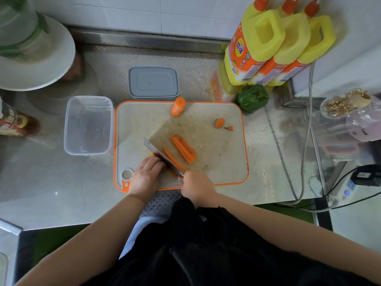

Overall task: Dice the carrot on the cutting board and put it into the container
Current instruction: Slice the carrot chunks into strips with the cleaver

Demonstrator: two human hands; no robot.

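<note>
- Head view, lower centre: the right hand (196,185) is wrapped round the handle of a cleaver (162,156), whose blade runs diagonally across the cutting board (216,162).
- The left hand (147,173) presses curled fingertips on a carrot slab (174,161) right against the blade.
- Cut carrot sticks (184,149) lie just right of the blade; an uncut carrot chunk (177,107) stands at the board's top edge, with the trimmed carrot ends (221,123) at upper right.
- The clear container (88,124) sits just left of the board, nothing in it yet.
- Risk: the left fingertips touch the blade's flank, so a slip on the thin slab could nick them; pieces could also roll off the board.
- The steel tabletop (268,172) meets a white tiled wall; yellow detergent bottles (278,44), a green pepper (252,98) and a grey lid (153,82) crowd the top of the frame.
</note>
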